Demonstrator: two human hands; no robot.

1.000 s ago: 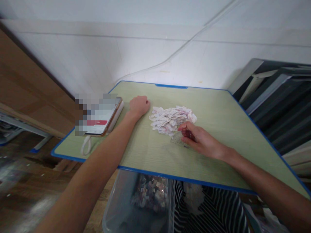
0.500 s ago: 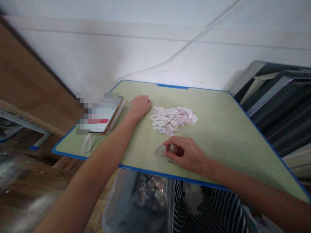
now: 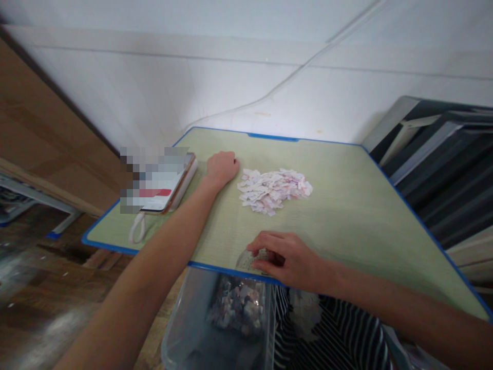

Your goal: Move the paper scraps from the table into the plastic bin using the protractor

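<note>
A heap of small torn white paper scraps point(image 3: 273, 190), some with pinkish marks, lies on the pale green table point(image 3: 346, 205). To the left of it rests my left hand point(image 3: 222, 168), closed in a loose fist on the tabletop; no object shows in it. By the near edge, my right hand point(image 3: 290, 259) has its thumb and fingers curled on a clear plastic protractor point(image 3: 243, 260). The protractor's curved side sticks out to the left, and the hand covers the rest. A gap parts this hand from the paper heap.
A phone point(image 3: 164, 187) with a lit screen lies on a white block at the table's left, with a white loop point(image 3: 137, 228) beside it. Under the near edge stands a clear plastic bin point(image 3: 173, 329) with a bag of scraps point(image 3: 239, 306). Dark panels point(image 3: 435, 164) lean at right.
My right hand has drawn the protractor toward me and slightly left, to the table's near edge. My left hand and the paper heap have stayed in place.
</note>
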